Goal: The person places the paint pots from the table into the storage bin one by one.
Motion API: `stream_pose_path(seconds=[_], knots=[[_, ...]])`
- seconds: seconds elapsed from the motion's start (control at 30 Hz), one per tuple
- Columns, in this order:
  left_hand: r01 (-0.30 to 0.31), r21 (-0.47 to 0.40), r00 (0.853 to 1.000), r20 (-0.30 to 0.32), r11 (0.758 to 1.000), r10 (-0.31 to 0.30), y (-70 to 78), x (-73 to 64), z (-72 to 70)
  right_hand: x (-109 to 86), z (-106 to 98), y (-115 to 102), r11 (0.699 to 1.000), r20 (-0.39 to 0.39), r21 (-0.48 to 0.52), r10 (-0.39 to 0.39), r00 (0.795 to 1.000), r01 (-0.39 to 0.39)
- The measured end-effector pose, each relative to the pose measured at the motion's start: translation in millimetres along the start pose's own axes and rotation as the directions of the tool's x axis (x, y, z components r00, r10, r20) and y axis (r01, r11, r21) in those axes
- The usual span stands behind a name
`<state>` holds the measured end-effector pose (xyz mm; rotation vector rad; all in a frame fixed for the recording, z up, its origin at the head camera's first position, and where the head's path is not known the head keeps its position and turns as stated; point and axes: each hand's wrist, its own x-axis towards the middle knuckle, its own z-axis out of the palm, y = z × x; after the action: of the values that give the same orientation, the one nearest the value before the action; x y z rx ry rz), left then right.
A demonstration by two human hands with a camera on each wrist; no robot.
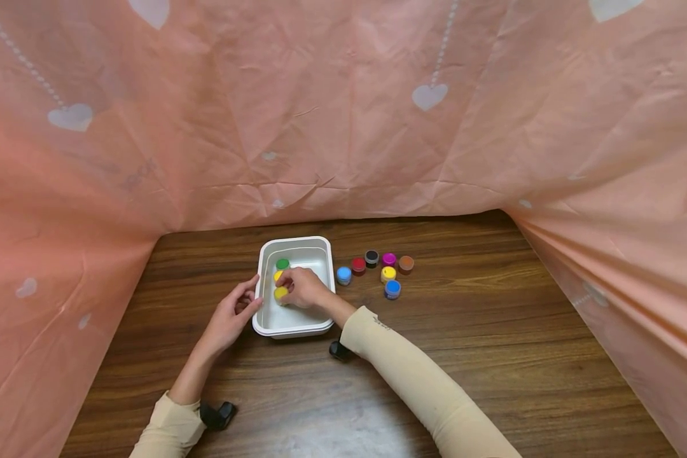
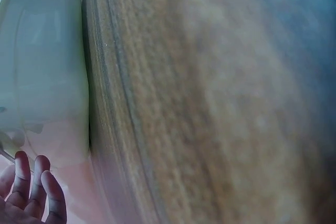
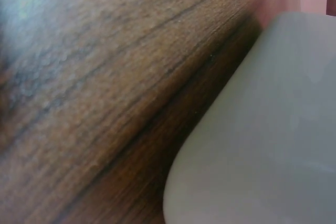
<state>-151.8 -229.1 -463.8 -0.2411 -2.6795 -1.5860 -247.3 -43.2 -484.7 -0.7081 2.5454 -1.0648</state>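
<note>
A white rectangular tray (image 1: 295, 331) stands on the wooden table; its outer wall (image 2: 47, 66) fills the left side of the left wrist view. My right hand (image 1: 305, 287) reaches inside it and pinches a dark yellow paint pot (image 1: 280, 294) near the left wall. Behind that pot, a brighter yellow pot (image 1: 278, 276) is partly covered by the fingers, and a green pot (image 1: 283, 263) sits farther back. At the tray's left rim, my left hand (image 1: 231, 315) touches the edge with loosely bent fingers. The right wrist view shows only the tray's side (image 3: 262, 129) and the tabletop.
Right of the tray stand several small pots: light blue (image 1: 343, 275), red (image 1: 358, 265), black (image 1: 371, 257), magenta (image 1: 389, 259), brown (image 1: 406, 264), yellow (image 1: 388, 274) and blue (image 1: 392, 289). A pink curtain (image 1: 343, 127) surrounds the table's back and sides.
</note>
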Motion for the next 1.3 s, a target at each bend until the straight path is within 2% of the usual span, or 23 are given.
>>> stream_pose_path(seconds=[0.23, 0.5, 0.83, 0.93, 1.1, 1.17, 1.3], knots=[[-0.015, -0.005, 1.0, -0.003, 1.0, 0.015, -1.0, 0.8, 3.3, -1.6, -3, 1, 1.0, 0.005, -0.018, 0.0, 1.0, 0.0], [-0.051, -0.032, 0.998, -0.023, 0.998, 0.05, -6.0, 0.8, 5.9, -2.9, -9, -1, 1.0, 0.006, 0.026, -0.016, 1.0, 0.016], [-0.035, -0.03, 0.999, -0.032, 0.999, 0.034, -3.7, -2.5, 6.7, -14.9, -26, -4, 0.992, 0.011, 0.072, -0.109, 0.994, 0.108], [-0.036, -0.035, 0.999, -0.041, 0.999, 0.034, -10.5, -1.2, 8.0, -21.2, -33, -6, 0.986, 0.012, 0.086, -0.146, 0.989, 0.144], [-0.022, -0.021, 0.999, -0.039, 1.0, 0.021, -34.4, 6.3, 10.1, -33.9, -48, -5, 0.979, 0.002, 0.098, -0.178, 0.984, 0.177], [-0.017, -0.015, 0.999, -0.036, 1.0, 0.016, -42.0, 9.0, 9.4, -39.1, -55, -3, 0.979, -0.022, 0.1, -0.175, 0.984, 0.176], [-0.028, -0.016, 0.999, -0.027, 0.999, 0.027, -46.6, 8.6, 6.2, -50.7, -68, 5, 0.982, -0.057, 0.119, -0.142, 0.988, 0.148]])
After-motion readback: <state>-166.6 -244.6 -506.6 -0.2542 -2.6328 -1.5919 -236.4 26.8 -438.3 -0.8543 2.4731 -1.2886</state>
